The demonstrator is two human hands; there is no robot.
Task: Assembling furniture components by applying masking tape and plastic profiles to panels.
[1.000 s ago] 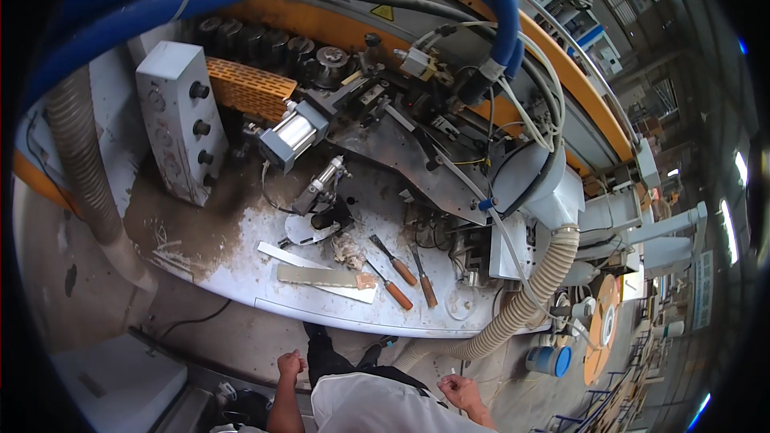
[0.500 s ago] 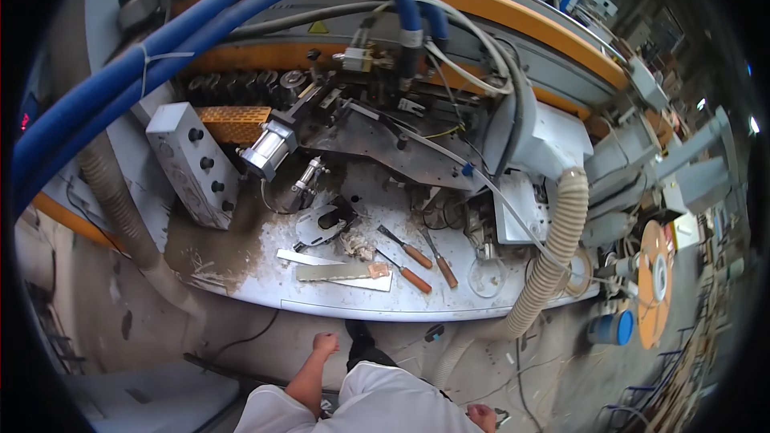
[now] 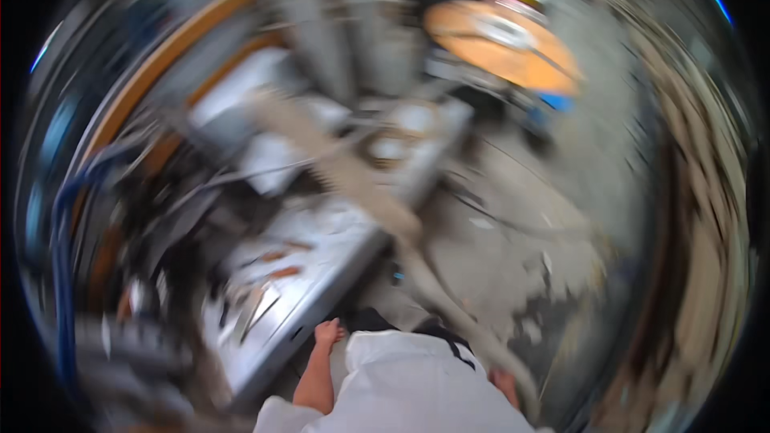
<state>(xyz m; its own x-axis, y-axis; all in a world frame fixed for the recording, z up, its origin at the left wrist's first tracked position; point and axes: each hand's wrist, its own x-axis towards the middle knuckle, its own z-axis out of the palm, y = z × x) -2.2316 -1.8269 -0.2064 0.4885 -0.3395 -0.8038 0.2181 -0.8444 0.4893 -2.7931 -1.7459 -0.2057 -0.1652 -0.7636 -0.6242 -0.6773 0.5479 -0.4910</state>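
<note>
White under its dirt, the work table (image 3: 321,265) slanted away on the person's left, its front edge near the left hand (image 3: 330,331). That hand hung with its fingers curled in — I could see nothing in it. On the table lay a few tools (image 3: 285,272) with orange-brown handles and, close by, a pale strip (image 3: 255,313), all smeared by blur. The right hand (image 3: 505,385) showed low down, beside the white shirt (image 3: 425,385) and near a ribbed beige hose (image 3: 345,180) — too blurred for me to tell how open it was, or whether it held or touched anything. That hose crossed the table slantwise and dropped past its edge to the floor (image 3: 513,192). Farther out stood a big orange disc (image 3: 449,24), with blurred brown lengths (image 3: 698,216) along the far right.
</note>
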